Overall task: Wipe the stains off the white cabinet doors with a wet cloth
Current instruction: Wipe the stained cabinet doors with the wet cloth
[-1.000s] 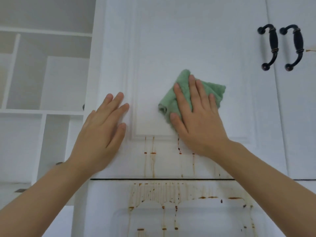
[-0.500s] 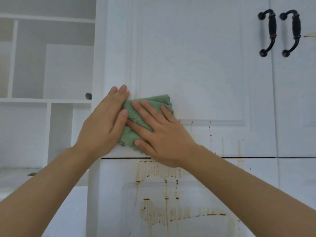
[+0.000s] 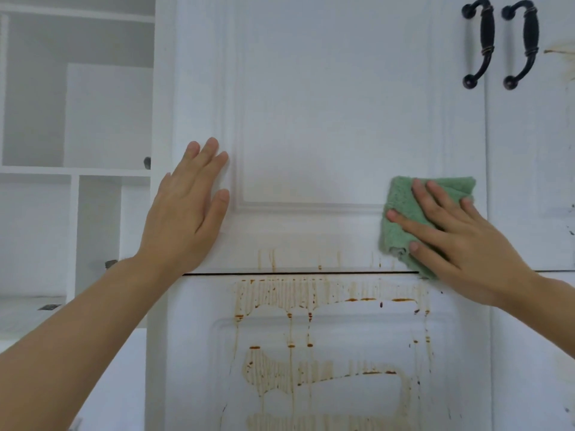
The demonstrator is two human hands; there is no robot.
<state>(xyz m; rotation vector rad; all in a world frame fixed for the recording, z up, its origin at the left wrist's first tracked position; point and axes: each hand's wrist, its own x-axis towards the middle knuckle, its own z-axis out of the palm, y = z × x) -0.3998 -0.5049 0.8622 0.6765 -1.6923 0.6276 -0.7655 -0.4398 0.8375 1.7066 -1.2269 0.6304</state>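
A white upper cabinet door [image 3: 326,119] fills the middle of the view. My right hand [image 3: 460,241] presses a folded green cloth [image 3: 401,213] flat against the door's lower right corner, fingers straight. My left hand [image 3: 186,213] rests flat on the door's left frame, fingers straight. Faint brown drip stains [image 3: 273,259] run along the upper door's bottom rail. The lower door [image 3: 326,353] beneath the gap carries heavy brown streaks and dried drops [image 3: 311,315].
Two black curved handles [image 3: 480,42] [image 3: 525,42] sit at the top right where the doors meet. The right-hand door [image 3: 529,150] has a brown mark near its upper edge. Open white shelving [image 3: 77,172] stands to the left.
My right hand has swept the cloth from beside my left hand across to the door's lower right corner. The drips along the bottom rail look fainter. The left hand stays on the frame.
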